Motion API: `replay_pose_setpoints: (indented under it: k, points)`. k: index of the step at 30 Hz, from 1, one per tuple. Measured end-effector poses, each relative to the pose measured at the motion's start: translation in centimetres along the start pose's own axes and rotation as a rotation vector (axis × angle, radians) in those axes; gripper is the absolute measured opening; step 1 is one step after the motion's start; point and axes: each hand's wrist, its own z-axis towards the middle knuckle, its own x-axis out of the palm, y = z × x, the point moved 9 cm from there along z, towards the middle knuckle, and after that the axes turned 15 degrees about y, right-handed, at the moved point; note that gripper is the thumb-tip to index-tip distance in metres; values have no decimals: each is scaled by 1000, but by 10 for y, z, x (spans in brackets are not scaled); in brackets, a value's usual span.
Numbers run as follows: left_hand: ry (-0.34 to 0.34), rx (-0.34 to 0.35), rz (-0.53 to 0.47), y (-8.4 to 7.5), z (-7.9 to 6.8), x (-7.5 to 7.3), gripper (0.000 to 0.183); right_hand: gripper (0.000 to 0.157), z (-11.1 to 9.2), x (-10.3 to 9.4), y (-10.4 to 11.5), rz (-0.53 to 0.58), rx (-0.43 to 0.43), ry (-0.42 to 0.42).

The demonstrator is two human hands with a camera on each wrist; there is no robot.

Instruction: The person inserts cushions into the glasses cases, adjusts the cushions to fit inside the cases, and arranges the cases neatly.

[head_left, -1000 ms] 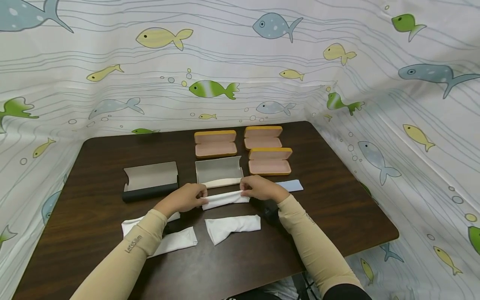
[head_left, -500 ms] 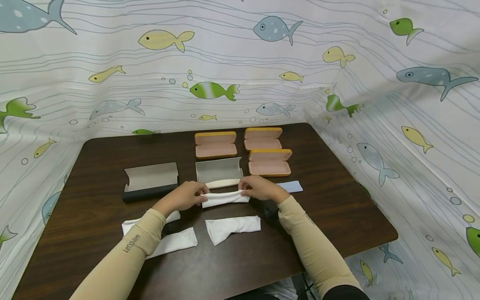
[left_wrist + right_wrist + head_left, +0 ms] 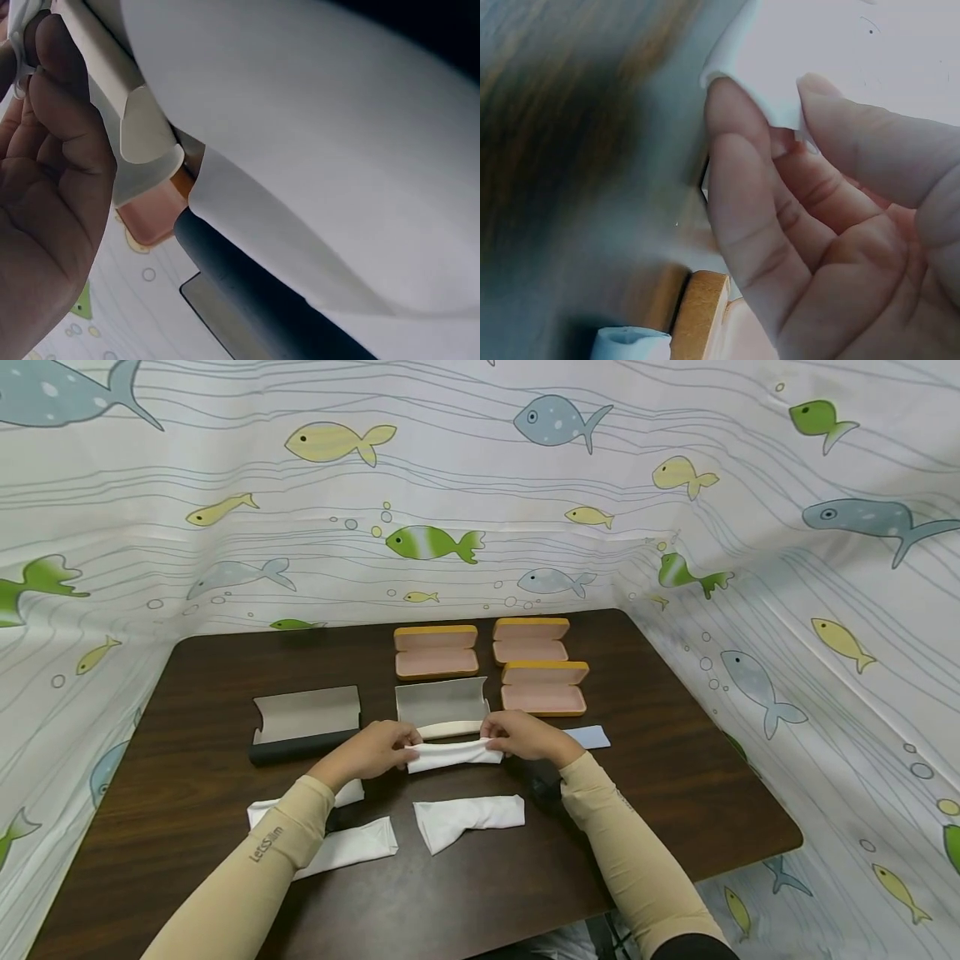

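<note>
A white cloth (image 3: 455, 755), folded into a narrow strip, stretches between my two hands. My left hand (image 3: 372, 749) pinches its left end; in the left wrist view the fingertips (image 3: 61, 46) hold a folded edge. My right hand (image 3: 529, 738) grips the right end, with thumb and fingers on either side of the cloth (image 3: 761, 64) in the right wrist view. Just behind the strip stands an open case (image 3: 441, 700) with a grey inside and a cream front, its lower part partly hidden by the hands and cloth.
An open black case (image 3: 303, 745) lies at the left. Three open yellow cases with pink insides (image 3: 544, 698) stand at the back. Folded white cloths (image 3: 472, 817) lie nearer the front, some behind my left sleeve. A light blue strip (image 3: 589, 737) is at the right.
My left hand has shifted slightly along the cloth's left end, and the strip sits a little flatter. Both hands keep their hold; the view has tilted slightly.
</note>
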Motion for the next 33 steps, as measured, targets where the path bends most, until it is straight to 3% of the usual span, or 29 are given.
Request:
replay_pose_setpoints:
  k: [22, 33]
  points:
    - [-28, -5, 9, 6, 1, -21, 16, 7, 13, -14, 3, -9, -36, -1]
    - [-44, 4, 9, 9, 11, -26, 14, 6, 17, -22, -3, 26, -34, -2]
